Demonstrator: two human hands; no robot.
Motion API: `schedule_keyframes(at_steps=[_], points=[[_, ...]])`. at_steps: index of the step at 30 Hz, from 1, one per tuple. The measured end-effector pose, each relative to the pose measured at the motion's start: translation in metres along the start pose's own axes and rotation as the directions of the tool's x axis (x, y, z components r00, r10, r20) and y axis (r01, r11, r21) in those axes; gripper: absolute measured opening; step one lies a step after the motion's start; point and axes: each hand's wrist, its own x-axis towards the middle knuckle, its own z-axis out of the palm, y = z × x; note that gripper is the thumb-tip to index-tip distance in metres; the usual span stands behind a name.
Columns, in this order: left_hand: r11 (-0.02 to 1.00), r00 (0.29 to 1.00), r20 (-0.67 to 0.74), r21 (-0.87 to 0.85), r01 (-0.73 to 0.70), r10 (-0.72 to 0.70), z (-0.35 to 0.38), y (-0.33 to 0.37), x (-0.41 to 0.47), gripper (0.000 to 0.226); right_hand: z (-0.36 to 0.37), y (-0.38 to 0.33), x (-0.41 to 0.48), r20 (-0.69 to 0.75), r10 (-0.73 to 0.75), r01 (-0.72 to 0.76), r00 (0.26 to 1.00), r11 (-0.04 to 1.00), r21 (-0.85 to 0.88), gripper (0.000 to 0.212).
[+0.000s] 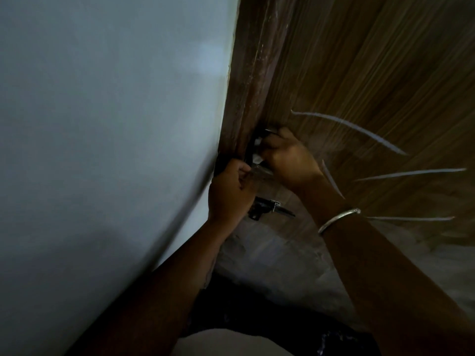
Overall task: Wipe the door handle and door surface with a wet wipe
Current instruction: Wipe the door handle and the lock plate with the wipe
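A brown wood-grain door (372, 73) fills the right side, with pale scratch marks across it. Its metal handle (259, 169) shows between my hands, near the dark door frame (254, 80). My right hand (288, 158), a silver bangle on its wrist, is closed on a white wet wipe (257, 158) and presses it against the handle. My left hand (228, 194) is curled around the lower end of the handle by the door's edge. Most of the handle and wipe is hidden by my fingers.
A pale grey wall (102, 150) takes up the whole left side, right beside the frame. A dark sliding bolt latch (270, 208) sits on the door just below my hands. The scene is dim.
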Motion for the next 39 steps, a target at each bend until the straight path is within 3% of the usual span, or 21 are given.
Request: schedule_keyframes(at_steps=[6,9,11,14,16,19,22,25,28,31,33,36,39], points=[[0.999,0.997,-0.067,0.005,0.040,-0.039,-0.004,-0.002,0.003,0.007,-0.006,0.005,-0.013,0.052,0.165,-0.165,0.985,0.986,0.001,0.024],[1.000,0.998,-0.053,0.013,0.016,-0.015,-0.001,-0.002,0.002,0.008,-0.013,0.013,-0.016,-0.159,0.242,-0.225,0.957,0.967,0.122,0.015],[0.999,0.999,-0.038,0.027,0.018,-0.016,0.001,-0.003,0.001,0.009,-0.012,0.005,-0.013,-0.215,0.207,-0.191,0.954,0.977,0.092,0.020],[0.999,1.000,-0.024,0.039,0.009,-0.008,0.003,-0.004,0.001,0.010,-0.004,-0.008,-0.004,-0.087,0.144,-0.137,0.986,0.987,0.079,0.020],[0.999,0.999,-0.035,0.032,0.004,-0.003,0.002,-0.006,0.001,0.009,0.002,-0.005,-0.006,0.046,0.251,-0.254,0.967,0.964,0.084,0.026],[1.000,0.998,-0.057,0.019,0.014,-0.013,0.000,-0.006,0.000,0.008,0.000,0.008,-0.018,-0.002,0.414,-0.408,0.910,0.897,0.172,0.026],[0.999,1.000,-0.018,0.033,0.018,-0.018,0.002,-0.007,-0.004,0.009,-0.006,0.005,-0.020,-0.143,0.464,-0.395,0.874,0.851,0.346,0.025],[0.999,1.000,0.005,0.048,0.011,-0.012,0.003,-0.008,-0.005,0.010,-0.003,-0.005,-0.008,0.030,0.416,-0.406,0.909,0.867,0.289,0.029],[0.999,1.000,-0.027,0.035,0.017,-0.016,0.001,-0.008,-0.003,0.011,-0.002,-0.004,-0.007,0.112,0.469,-0.482,0.876,0.841,0.245,0.027],[1.000,0.999,-0.033,0.017,0.016,-0.015,0.000,-0.007,-0.004,0.011,-0.008,0.002,-0.026,-0.003,0.577,-0.520,0.817,0.739,0.429,0.022],[1.000,1.000,-0.013,0.028,-0.003,0.004,0.003,-0.006,-0.006,0.011,-0.011,-0.001,-0.036,-0.131,0.598,-0.480,0.791,0.739,0.472,0.020],[0.999,1.000,0.007,0.043,-0.028,0.028,0.007,-0.005,-0.007,0.010,-0.010,-0.009,-0.032,-0.159,0.551,-0.448,0.819,0.788,0.422,0.023],[0.999,1.000,0.003,0.051,-0.017,0.017,0.007,-0.004,-0.007,0.010,-0.001,-0.024,-0.016,0.004,0.468,-0.441,0.884,0.830,0.341,0.031]])
